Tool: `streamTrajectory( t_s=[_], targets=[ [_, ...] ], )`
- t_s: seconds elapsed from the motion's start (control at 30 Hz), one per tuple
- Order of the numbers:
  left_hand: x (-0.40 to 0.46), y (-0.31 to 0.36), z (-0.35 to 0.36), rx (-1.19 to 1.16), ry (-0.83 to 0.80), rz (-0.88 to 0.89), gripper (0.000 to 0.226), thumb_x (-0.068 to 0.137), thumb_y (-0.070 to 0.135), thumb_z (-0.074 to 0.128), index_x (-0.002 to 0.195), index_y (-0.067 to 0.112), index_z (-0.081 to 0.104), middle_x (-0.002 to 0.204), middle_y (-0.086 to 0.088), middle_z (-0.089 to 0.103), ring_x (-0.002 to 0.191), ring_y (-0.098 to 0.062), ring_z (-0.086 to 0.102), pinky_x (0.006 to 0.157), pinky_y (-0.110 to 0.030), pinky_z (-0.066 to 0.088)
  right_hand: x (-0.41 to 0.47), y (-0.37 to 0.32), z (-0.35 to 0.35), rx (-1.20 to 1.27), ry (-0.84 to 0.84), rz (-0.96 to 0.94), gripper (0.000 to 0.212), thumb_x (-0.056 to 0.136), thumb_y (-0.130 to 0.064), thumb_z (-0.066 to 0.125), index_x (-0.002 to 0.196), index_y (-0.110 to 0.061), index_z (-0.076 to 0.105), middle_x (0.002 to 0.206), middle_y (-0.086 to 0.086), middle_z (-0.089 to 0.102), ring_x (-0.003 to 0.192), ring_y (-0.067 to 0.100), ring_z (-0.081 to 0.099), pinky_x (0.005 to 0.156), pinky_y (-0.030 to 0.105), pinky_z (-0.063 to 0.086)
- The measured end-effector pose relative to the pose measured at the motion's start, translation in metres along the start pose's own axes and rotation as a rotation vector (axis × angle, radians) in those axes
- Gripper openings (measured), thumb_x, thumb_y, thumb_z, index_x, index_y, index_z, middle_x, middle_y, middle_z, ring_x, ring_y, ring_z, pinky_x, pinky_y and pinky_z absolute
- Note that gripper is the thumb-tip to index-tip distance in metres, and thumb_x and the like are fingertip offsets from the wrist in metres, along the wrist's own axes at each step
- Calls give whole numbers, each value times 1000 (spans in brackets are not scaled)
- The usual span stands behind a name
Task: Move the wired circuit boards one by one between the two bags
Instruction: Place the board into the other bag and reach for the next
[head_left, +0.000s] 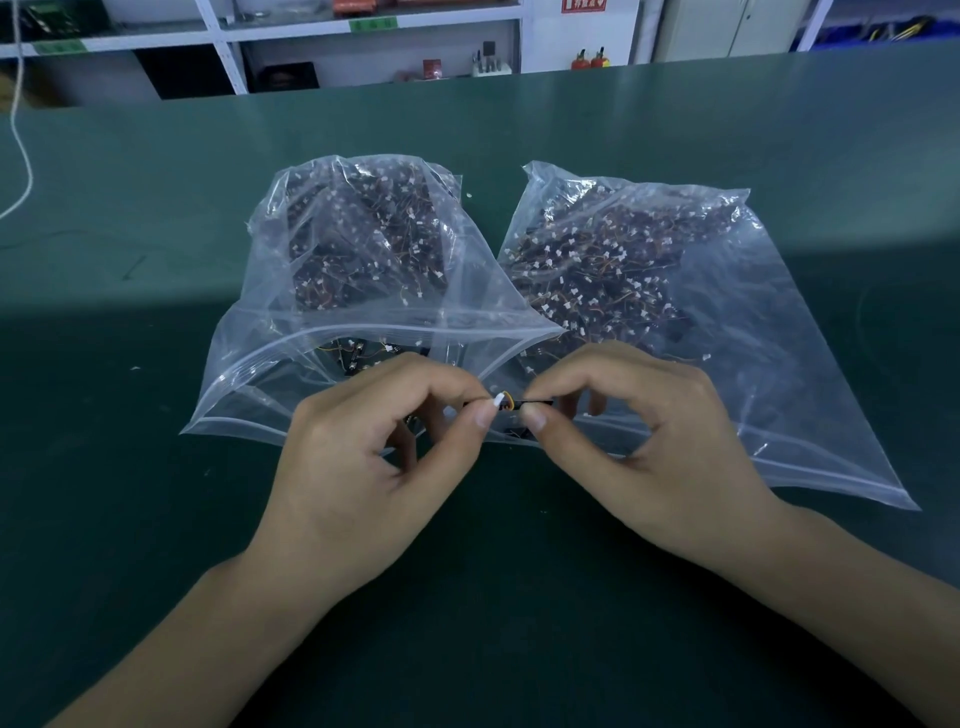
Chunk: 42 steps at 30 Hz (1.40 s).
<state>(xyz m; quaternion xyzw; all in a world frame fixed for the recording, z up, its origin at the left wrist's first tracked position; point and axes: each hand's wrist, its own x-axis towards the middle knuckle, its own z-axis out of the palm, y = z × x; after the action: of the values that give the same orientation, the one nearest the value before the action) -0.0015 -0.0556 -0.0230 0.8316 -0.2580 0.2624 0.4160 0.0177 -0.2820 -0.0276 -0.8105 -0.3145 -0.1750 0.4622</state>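
Together, the left hand and the right hand pinch one small wired circuit board between thumb and forefinger, low over the mouths of the two bags; fingertips hide most of it, leaving a white connector, a loop of orange wire and a dark edge. Behind, the left bag gapes open and the right bag lies flatter, their dark boards blurred by plastic, on the green table.
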Motion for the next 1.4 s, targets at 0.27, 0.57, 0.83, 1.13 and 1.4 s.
streamTrajectory(
  t_s=[0.27, 0.57, 0.83, 1.13, 1.4],
  targets=[
    [-1, -2, 1, -6, -10, -23, 7, 97, 14, 75, 91, 17, 74, 84, 13, 68, 74, -16, 66, 57, -31, 49, 1, 0, 1, -8, -16, -12, 5, 95, -11, 76, 93, -15, 77, 87, -16, 69, 86, 17, 66, 78, 21, 47],
    [0, -7, 0, 38, 0, -19, 7, 101, 19, 74, 103, 20, 80, 90, 11, 73, 75, -18, 67, 63, -30, 49, 4, 2, -5, -165, -46, -43, 15, 92, -25, 80, 105, -18, 75, 94, -16, 68, 88, 11, 64, 84, 25, 49],
    [0, -12, -1, 90, -67, 42, 14, 103, 19, 71, 111, 17, 83, 95, 10, 71, 73, -18, 66, 62, -31, 49, 5, 10, -8, -346, -81, -2, 26, 82, -4, 77, 99, -22, 71, 92, -18, 60, 86, 11, 58, 79, 36, 52],
    [0, -18, 1, 255, -59, 67, 11, 98, 26, 80, 90, 19, 83, 87, 11, 66, 71, -6, 56, 56, -37, 50, 3, 6, -7, -268, 22, 18, 22, 89, -1, 76, 99, -21, 73, 96, -18, 66, 88, 2, 58, 80, 20, 48],
    [1, -14, 7, 577, -151, 176, 10, 97, 27, 76, 92, 25, 84, 77, 4, 60, 63, -16, 60, 42, -33, 45, 3, 5, -6, -261, 2, 16, 20, 89, -3, 75, 98, -21, 74, 96, -21, 64, 89, 6, 59, 80, 25, 50]
  ],
)
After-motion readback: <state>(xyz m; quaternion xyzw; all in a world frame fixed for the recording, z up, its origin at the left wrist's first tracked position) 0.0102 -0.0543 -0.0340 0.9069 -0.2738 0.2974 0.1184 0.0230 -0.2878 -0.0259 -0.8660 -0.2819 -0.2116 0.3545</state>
